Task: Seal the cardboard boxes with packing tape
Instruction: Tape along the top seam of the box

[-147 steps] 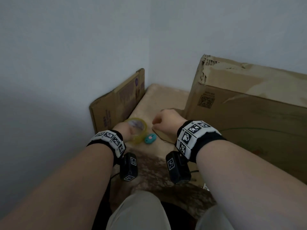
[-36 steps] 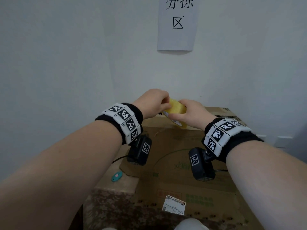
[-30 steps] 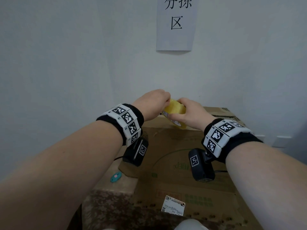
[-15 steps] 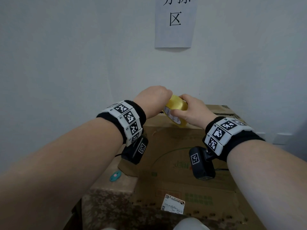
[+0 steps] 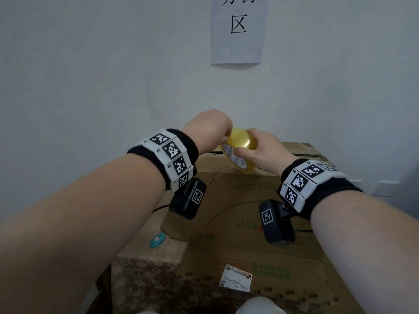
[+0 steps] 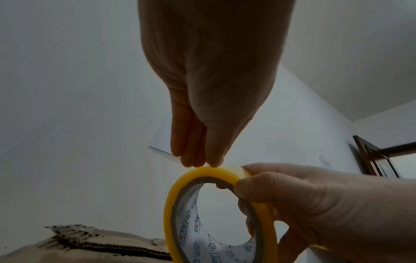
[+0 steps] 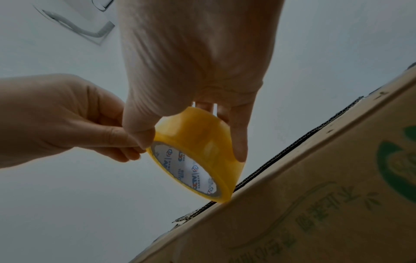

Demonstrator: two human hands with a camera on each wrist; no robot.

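Nearest me, a label (image 5: 235,278) sat on the near face of the box (image 5: 238,223). A teal bit (image 5: 157,240) lay on the desk (image 5: 145,266) left of the box. Above the box top, my right hand (image 5: 263,152) gripped the tape (image 5: 238,150), thumb on the near rim and fingers curled over the outer face, roll tilted with its low edge just over the far top seam; touching or not, I couldn't tell. My left hand (image 5: 208,130) pinched at the top of the roll, fingertips (image 6: 198,160) pressed together on the band, probably picking for the free end. No tape on the box yet, so I judged sealing not started. Behind, wall with a paper sign (image 5: 238,30).

Risks: the end could split into a sliver if a nail caught only a corner. Once lifted, the strip could fold back on itself. The roll could twist in my right grip if I pulled off-axis, so the strip would miss the seam.
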